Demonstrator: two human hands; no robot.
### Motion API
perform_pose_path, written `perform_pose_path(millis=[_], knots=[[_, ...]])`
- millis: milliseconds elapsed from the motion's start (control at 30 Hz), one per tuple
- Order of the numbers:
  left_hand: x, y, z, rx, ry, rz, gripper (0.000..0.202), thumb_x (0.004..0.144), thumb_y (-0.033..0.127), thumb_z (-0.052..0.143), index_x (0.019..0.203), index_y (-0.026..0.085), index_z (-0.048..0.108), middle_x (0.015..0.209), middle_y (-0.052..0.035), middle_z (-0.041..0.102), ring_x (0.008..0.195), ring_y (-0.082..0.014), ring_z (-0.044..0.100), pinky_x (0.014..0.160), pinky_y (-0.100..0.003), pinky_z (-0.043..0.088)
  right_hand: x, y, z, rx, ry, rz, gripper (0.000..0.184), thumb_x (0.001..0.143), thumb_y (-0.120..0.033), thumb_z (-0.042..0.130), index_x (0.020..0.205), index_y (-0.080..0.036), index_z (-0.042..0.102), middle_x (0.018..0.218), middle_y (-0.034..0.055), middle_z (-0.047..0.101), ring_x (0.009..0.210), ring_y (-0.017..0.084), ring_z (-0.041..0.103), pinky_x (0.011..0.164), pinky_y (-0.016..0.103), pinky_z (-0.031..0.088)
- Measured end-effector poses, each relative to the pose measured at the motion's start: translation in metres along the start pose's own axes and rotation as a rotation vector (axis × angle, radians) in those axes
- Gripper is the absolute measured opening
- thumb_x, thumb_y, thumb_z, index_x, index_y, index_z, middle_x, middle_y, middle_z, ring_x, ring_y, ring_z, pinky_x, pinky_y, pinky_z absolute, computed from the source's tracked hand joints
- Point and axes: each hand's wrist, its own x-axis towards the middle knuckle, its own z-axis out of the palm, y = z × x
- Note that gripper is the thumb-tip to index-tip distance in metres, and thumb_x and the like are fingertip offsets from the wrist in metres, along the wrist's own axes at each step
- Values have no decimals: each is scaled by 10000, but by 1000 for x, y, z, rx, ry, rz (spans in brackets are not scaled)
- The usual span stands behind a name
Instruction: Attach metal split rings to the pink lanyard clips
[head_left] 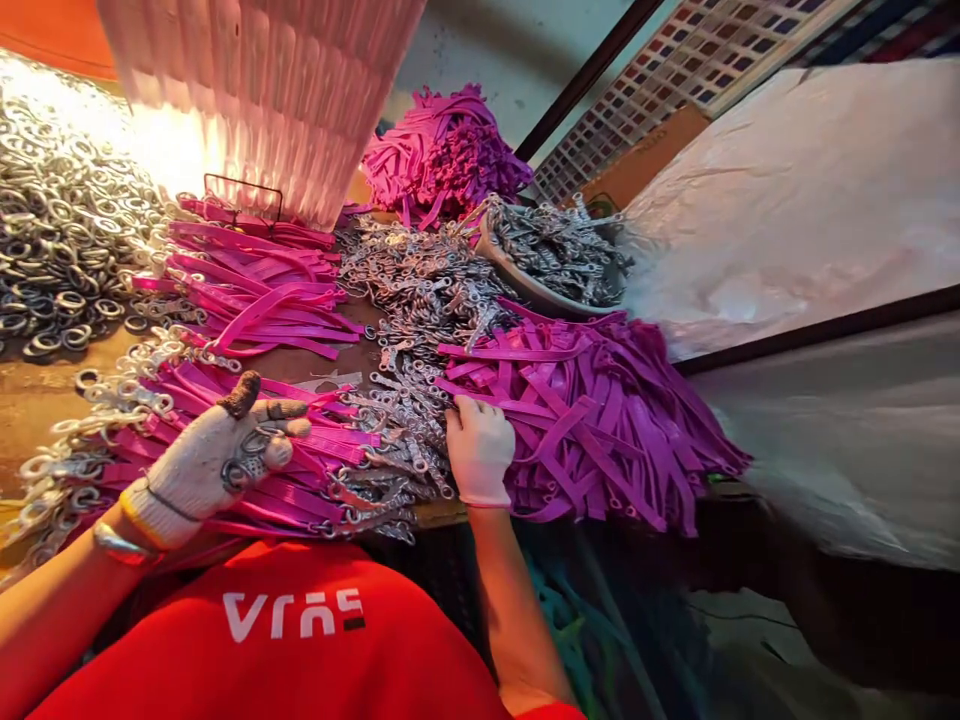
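Observation:
My left hand (pixel 217 465), in a white knit glove with dark-stained fingertips, is turned palm up over pink straps (pixel 277 500) with metal fittings at their ends. Several small metal rings (pixel 244 465) lie in its palm under half-curled fingers. A white glove also covers my right hand (pixel 481 450), whose fingers are closed at the left edge of a heap of loose pink straps (pixel 592 430). A strap end seems to be between those fingertips, though they partly hide it. Just left of it lies a pile of silver metal clasps (pixel 412 400).
Loose metal rings (pixel 67 230) are heaped at the left beside a ribbed translucent sheet (pixel 262 90). A round tub (pixel 517 280) of metal clasps stands behind the strap heap. Farther back lies another pink strap bundle (pixel 450 150). Plastic sheeting (pixel 810 200) covers the right side.

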Motion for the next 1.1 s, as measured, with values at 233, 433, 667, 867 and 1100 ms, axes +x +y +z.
perform_pose_path(millis=[233,433,667,867,1100], knots=[[-4,-19,-6,61,-217,-47,471,911,442,634,1185,60,671,1006,-200,727,509,-114,575,327,-149,320,35,-31,14,11,-103,-216,212,968,-154,491,1015,-135,697,943,157,686,887,242,590,696,304,345],[-17,-26,-12,276,-111,111,282,820,183,704,1088,107,665,840,-66,684,468,-47,481,369,-128,283,35,-32,1,165,-37,-211,237,956,-118,429,1010,-100,660,1093,213,668,900,254,623,718,337,453],[-7,-35,-13,389,-47,242,392,886,393,684,1198,170,599,785,-38,700,394,-50,375,341,-168,229,-32,-72,-68,845,15,-484,274,1011,-268,481,1264,-239,583,1117,77,695,956,206,659,860,342,533],[0,-47,-9,344,-207,302,231,863,367,665,964,164,625,535,60,458,404,-59,335,387,-181,254,-58,-124,-90,382,25,-958,342,991,-149,481,1306,-208,600,1125,112,661,1006,231,591,864,349,483],[-6,-51,-10,466,-47,396,393,908,470,613,1148,162,570,586,41,532,437,-88,416,426,-203,312,-50,-127,-79,242,158,-932,238,998,-183,468,1183,-165,616,909,86,660,752,209,534,654,335,370]])
